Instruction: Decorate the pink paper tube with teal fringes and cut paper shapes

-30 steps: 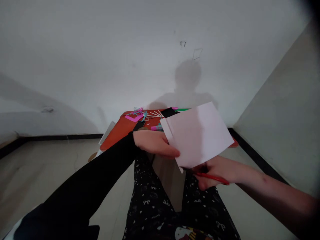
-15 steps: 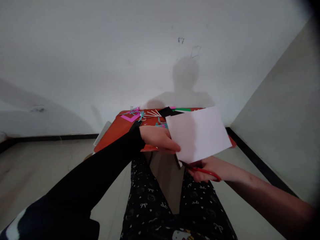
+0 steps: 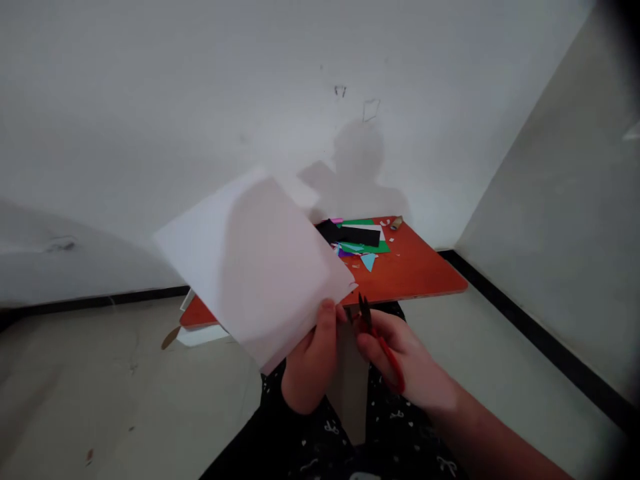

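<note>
Our left hand (image 3: 313, 360) has swung the pinched white paper (image 3: 255, 263) leftward; our right hand (image 3: 400, 357) grips nearly closed red scissors (image 3: 379, 343).

White sheet of paper (image 3: 255, 267), blurred. Scissors (image 3: 383, 347) with red handles, dark blades. Orange-red table (image 3: 425, 273). At its far edge, paper scraps (image 3: 357, 240) seen in black, green, teal, pink and purple. Trousers (image 3: 395, 417) black, patterned with small white bows. Wall (image 3: 150, 100) white.
</note>
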Demonstrator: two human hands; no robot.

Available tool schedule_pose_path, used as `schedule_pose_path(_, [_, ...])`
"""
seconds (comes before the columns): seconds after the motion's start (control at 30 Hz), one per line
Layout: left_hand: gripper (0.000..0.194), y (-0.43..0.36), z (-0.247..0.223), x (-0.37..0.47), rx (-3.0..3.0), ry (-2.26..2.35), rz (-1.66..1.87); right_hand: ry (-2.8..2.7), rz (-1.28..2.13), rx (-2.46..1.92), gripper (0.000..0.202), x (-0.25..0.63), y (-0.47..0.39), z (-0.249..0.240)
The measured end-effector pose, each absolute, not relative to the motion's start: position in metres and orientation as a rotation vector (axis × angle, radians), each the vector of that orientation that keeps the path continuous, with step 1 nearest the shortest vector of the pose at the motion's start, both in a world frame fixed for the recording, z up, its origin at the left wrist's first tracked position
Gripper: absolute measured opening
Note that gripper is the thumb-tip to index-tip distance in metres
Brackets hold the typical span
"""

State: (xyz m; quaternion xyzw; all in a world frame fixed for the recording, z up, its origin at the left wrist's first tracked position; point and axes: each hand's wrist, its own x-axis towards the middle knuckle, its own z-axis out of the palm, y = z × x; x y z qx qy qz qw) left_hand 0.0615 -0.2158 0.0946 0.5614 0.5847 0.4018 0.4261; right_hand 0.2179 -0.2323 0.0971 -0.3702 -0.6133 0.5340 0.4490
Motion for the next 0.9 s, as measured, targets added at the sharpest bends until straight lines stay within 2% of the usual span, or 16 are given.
schedule_pose_path(0.13, [0.043,-0.224,0.086,0.069,1.209,1.55,1.335,-1.474,1.345,-0.907,0.04,0.209,-0.235,0.097])
schedule_pose_path(0.23, [0.04,-0.227,0.086,0.072,1.18,1.521,1.448,-1.446,1.37,-0.899,0.037,0.208,-0.236,0.098])
schedule_pose_path(0.57, [0.041,-0.227,0.08,0.074,1.052,1.716,1.347,-1.406,1.403,-0.932,0.035,0.207,-0.233,0.095])
schedule_pose_path(0.9, [0.046,-0.223,0.071,0.075,1.137,1.687,1.366,-1.442,1.37,-1.005,0.03,0.206,-0.227,0.097])
